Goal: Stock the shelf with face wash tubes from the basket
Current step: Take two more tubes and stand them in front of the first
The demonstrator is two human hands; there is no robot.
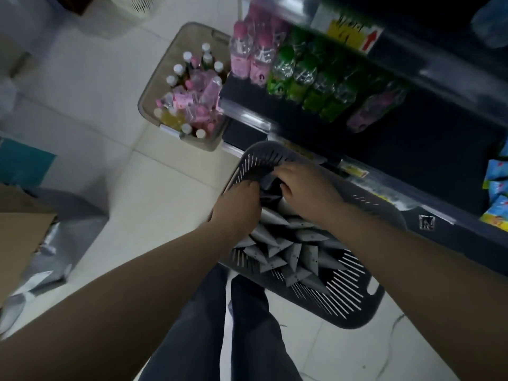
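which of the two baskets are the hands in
The nearer dark grey slotted basket, full of grey tubes, has the left hand and right hand in it; the translucent basket farther off holds only capped bottles.

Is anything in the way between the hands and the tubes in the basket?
No, nothing visible. The left hand and right hand are already among the face wash tubes inside the grey basket.

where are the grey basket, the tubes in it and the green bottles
grey basket [341,295]: head view, slotted near wall
tubes [297,254]: head view, flat end of one mid-pile
green bottles [298,86]: head view, body of one in the row
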